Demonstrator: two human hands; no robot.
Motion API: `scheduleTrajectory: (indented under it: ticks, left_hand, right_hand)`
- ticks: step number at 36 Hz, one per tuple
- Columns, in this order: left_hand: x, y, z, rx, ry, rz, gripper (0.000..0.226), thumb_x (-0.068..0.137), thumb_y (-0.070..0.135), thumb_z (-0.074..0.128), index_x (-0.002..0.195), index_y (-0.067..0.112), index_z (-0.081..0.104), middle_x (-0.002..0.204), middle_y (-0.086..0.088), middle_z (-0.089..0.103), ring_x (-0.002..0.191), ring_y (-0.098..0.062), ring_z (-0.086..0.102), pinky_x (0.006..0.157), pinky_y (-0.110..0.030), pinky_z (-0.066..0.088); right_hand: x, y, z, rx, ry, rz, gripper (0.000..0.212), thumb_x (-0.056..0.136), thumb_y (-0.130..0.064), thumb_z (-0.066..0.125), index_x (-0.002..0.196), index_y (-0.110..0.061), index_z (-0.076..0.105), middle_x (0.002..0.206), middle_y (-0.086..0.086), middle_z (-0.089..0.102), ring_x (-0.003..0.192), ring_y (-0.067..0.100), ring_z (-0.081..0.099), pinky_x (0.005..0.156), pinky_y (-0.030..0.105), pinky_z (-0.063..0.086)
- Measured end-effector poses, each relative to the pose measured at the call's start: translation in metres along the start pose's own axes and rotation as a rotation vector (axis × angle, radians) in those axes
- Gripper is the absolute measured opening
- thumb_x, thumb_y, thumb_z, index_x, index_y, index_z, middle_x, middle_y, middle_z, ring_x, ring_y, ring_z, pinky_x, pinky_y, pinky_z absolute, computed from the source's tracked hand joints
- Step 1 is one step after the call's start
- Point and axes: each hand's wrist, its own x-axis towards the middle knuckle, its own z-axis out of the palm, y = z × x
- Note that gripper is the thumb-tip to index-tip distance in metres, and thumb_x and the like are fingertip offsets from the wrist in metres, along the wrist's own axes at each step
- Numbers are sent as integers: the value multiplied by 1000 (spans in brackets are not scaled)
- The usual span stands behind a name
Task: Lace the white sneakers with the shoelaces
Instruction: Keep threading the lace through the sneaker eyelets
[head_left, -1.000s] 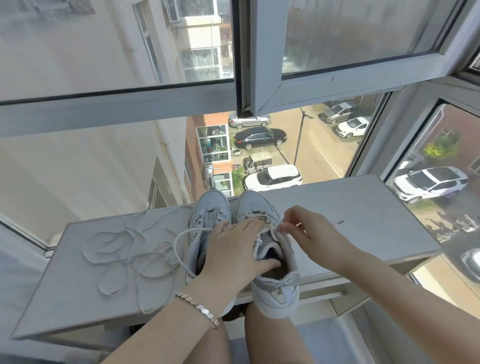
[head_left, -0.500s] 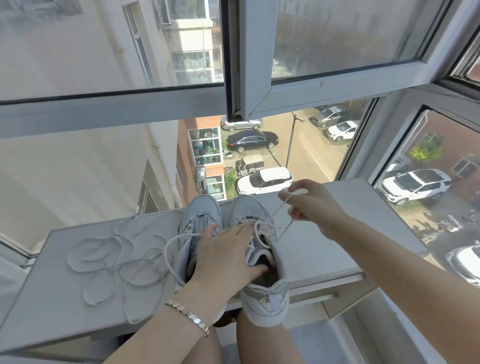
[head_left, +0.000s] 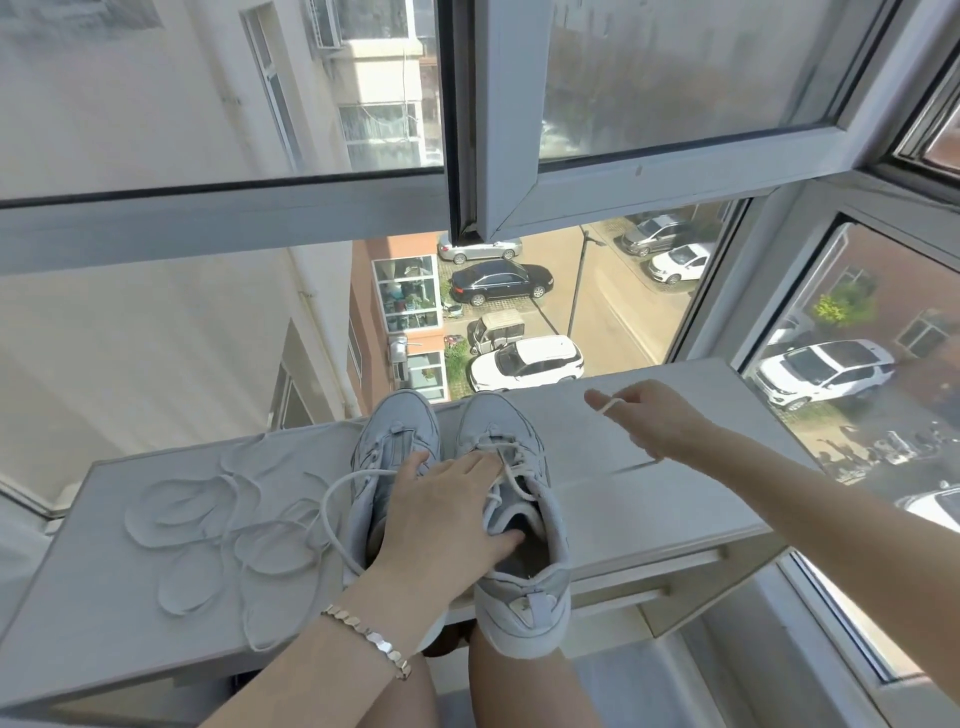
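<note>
**Head view: lacing at a window.** A white rectangular tabletop (head_left: 156, 613) stands against a grey-framed window (head_left: 322, 218). Two white low-top sneakers stand side by side at the middle of the tabletop, with their toes toward its far edge and their heels overhanging its near edge. The left sneaker (head_left: 392, 441) and the right sneaker (head_left: 524, 519) touch along their inner sides. A white cord lace (head_left: 511, 480) is crossed through the forward eyelets of the right sneaker.

The left hand (head_left: 447, 530) lies palm down across both sneakers, over the centre of the tabletop. Its fingers are straight and slightly spread over the tongues. Its thumb (head_left: 506, 540) reaches onto the lining at the right sneaker's opening. This hand presses rather than grips. A metal link bracelet (head_left: 371, 636) circles its wrist, just off the tabletop's near edge.

The right hand (head_left: 662, 423) hovers above the right half of the tabletop, well apart from the sneakers. Its index finger (head_left: 597, 401) points out straight with a turn of the white cord lace looped over it, and the other fingers are curled toward the palm. The run of lace from this hand back to the right sneaker cannot be traced.

A cord loop (head_left: 326, 512) arcs out over the tabletop from the outer side of the left sneaker. A flat white shoelace (head_left: 208, 525) lies in loose coils on the left half of the tabletop, apart from both hands. Parked cars (head_left: 524, 364) show through the glass beyond the tabletop's far edge, on a street below
</note>
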Motion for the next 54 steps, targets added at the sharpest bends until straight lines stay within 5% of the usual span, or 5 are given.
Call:
scheduleTrajectory:
  ticks: [10,22,39,45,54]
  left_hand:
    - [-2,-1,1,-32,25,7,61,82,58,53,136,40,35,138,24,42,128,0,38,109,-27,2]
    - [-2,-1,4,-62,49,21,61,82,60,53,136,38,38,138,22,43,127,-1,40,109,-27,3]
    - [-2,-3,5,-65,71,26,59,83,58,54,136,37,38,140,22,42,127,-2,40,109,-26,3]
    - [-3,-2,4,-96,89,22,62,83,59,54,137,35,36,141,21,41,127,-2,40,111,-26,1]
    - [-5,-13,-8,-213,102,-21,53,79,62,57,126,37,53,131,17,53,132,2,33,116,-29,-3]
  right_hand:
    - [-16,10,13,-364,75,-380,57,82,-28,66,131,-18,39,126,2,36,121,19,30,102,29,29]
    - [-45,-4,38,-19,-201,-442,3,93,-29,55,92,-30,57,96,-18,60,94,-6,51,85,14,41]
    - [-48,-19,36,582,22,-93,34,97,-3,37,64,-7,43,74,9,70,67,17,69,58,26,56]
    - [-37,-6,25,-308,129,36,11,87,-13,51,97,-17,54,106,0,64,95,22,58,81,32,44]
    - [-48,-58,45,-210,-162,-569,17,88,-21,64,103,-17,70,93,-5,54,85,5,45,80,18,37]
